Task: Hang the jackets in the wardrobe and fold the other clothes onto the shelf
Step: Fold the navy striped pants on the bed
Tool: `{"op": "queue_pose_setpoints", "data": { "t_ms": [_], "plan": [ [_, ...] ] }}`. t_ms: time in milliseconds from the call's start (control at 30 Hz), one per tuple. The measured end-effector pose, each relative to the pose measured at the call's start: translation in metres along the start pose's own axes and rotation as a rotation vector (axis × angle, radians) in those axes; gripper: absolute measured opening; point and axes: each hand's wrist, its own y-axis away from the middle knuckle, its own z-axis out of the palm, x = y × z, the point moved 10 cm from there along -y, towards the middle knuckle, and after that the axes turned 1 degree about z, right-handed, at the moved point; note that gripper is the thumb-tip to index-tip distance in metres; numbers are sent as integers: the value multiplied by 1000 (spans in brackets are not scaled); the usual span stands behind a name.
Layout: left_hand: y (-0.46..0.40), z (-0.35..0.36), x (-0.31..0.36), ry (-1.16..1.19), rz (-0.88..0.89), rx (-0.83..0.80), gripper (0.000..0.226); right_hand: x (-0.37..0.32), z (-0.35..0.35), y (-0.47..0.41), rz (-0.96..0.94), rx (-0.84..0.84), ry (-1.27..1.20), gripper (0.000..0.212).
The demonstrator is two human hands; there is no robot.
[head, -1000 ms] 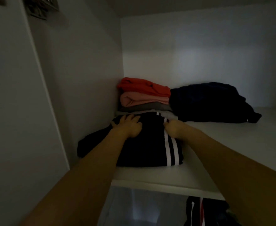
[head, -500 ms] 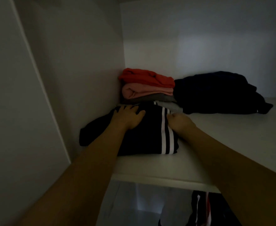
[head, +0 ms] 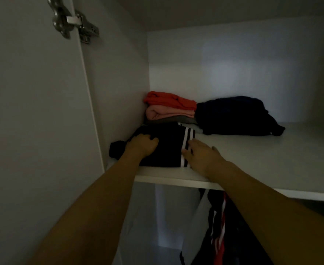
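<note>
Both hands on a folded black garment at the left front of the wardrobe shelf

Head view: the black striped garment (head: 163, 148) lies folded on the white shelf (head: 253, 161), its near edge close to the shelf's front lip, its left end against the side wall; the left hand (head: 143, 146) rests on top with fingers curled into the cloth; the right hand (head: 201, 156) lies flat, fingers straight, touching the white stripes; behind it, in the corner, a stack of folded clothes (head: 168, 108) topped in red; just beside that, a dark bundle (head: 235, 116); bare shelf stretches right; hanging jackets (head: 220, 232) show below; a door hinge (head: 75, 22) sits upper left
</note>
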Motion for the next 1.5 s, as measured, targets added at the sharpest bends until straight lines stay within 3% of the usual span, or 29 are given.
{"op": "queue_pose_setpoints", "data": {
  "t_ms": [167,367,633,967,1267,1500],
  "plan": [
    [52,-1,70,-231,207,314,50,30,-60,46,7,204,-75,56],
    [105,57,195,-223,567,238,57,120,-107,131,243,310,22,61],
    [212,132,337,-282,983,237,60,209,-159,326,724,498,141,57],
    [437,178,414,-269,1287,29,57,179,-174,598,1016,542,257,56],
    [744,186,421,-113,1533,-91,57,119,-164,900,1289,575,329,55],
    [943,207,439,-98,1803,-179,59,94,-147,1074,1472,583,290,56]
  ]
}}
